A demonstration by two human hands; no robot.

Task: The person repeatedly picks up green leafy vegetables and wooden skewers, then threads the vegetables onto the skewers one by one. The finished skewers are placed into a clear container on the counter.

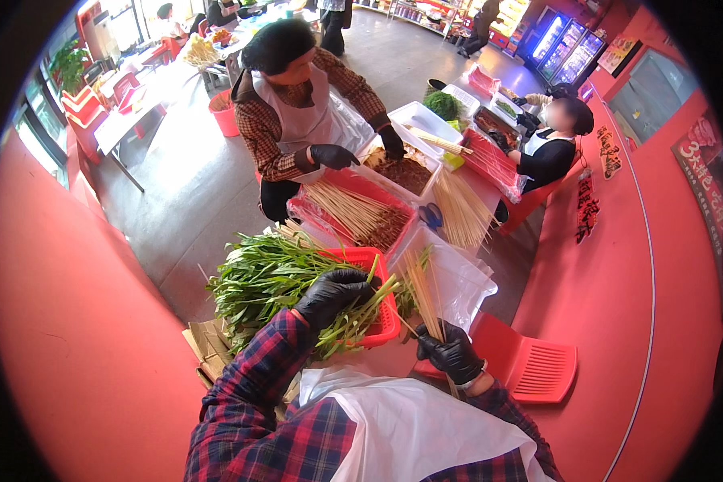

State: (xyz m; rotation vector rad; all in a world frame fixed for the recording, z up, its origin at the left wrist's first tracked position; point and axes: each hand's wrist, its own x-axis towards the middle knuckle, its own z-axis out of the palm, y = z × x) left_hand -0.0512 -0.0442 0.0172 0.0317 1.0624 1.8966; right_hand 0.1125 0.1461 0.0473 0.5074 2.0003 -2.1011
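Observation:
My left hand (335,297), in a black glove, is closed at the stems of the leafy greens (265,269), above a red basket (390,317). The long leaves spill over the basket's left side. Lower and to the right, my right hand (451,353), also gloved in black, grips a bundle of bamboo skewers (423,293) that fan upward. One thin skewer slants from the right hand toward the stems at my left fingers. What lies between the left fingertips is partly hidden.
Across the table, a person in an apron (313,104) works over a tub of meat (402,173). A red tray (377,201) holds loaded skewers; blue-handled scissors (431,215) and loose skewers (463,210) lie beside it. A red chair (538,369) stands at my right.

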